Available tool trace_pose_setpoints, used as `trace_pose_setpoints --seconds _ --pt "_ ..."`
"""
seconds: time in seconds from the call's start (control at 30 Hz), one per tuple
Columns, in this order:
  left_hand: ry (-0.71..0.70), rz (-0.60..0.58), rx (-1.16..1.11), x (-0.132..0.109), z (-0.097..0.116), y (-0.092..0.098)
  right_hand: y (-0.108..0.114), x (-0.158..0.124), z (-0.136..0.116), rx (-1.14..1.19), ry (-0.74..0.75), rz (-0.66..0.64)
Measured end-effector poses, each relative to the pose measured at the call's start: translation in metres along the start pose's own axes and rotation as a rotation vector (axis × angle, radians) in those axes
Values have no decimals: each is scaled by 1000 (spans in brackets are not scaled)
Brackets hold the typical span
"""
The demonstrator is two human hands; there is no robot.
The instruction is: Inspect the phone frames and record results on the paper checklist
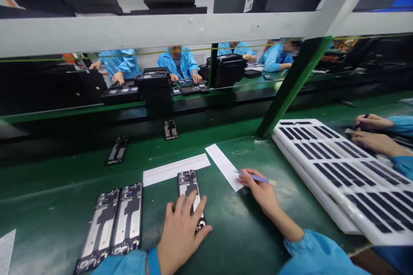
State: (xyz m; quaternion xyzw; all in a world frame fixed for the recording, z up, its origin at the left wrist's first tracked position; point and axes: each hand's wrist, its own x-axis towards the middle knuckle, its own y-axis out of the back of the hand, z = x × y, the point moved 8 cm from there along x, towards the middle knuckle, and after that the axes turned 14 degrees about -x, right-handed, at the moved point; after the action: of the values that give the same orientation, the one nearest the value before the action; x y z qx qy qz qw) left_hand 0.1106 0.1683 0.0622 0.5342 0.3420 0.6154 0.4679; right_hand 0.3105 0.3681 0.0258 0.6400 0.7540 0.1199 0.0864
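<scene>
My left hand (180, 232) lies flat with fingers spread on an open phone frame (189, 184) on the green bench. My right hand (263, 191) pinches blue tweezers (256, 178) whose tip rests on a white strip of small labels (223, 165). A second white label strip (176, 169) lies just beyond the phone frame. Two more phone frames (114, 223) sit side by side to the left of my left hand.
White trays with dark slots (348, 167) are stacked at right, where another person's hands (374, 135) work. Two phone frames (170, 129) ride the black conveyor behind. Across it, several people in blue coats sit by black trays (155, 81). A green post (290, 86) rises at centre right.
</scene>
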Motion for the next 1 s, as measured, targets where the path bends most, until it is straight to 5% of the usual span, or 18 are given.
trace_pose_setpoints --seconds 0.17,0.4,0.53,0.7,0.87,1.0 --pt "36 -15 -113 22 -19 29 7 -7 -11 42 48 -23" --pt "2 -3 -372 67 -29 37 8 -12 3 -31 -13 -125" --pt "-107 -84 -374 88 -9 14 -7 -27 0 28 -12 -206" --pt "-250 -187 -380 100 21 -17 11 -13 -10 34 64 -60" --pt "-487 -297 -336 90 50 -45 26 1 -3 77 -16 -90" --pt "-494 -357 -388 81 47 -59 32 1 5 50 -53 -124"
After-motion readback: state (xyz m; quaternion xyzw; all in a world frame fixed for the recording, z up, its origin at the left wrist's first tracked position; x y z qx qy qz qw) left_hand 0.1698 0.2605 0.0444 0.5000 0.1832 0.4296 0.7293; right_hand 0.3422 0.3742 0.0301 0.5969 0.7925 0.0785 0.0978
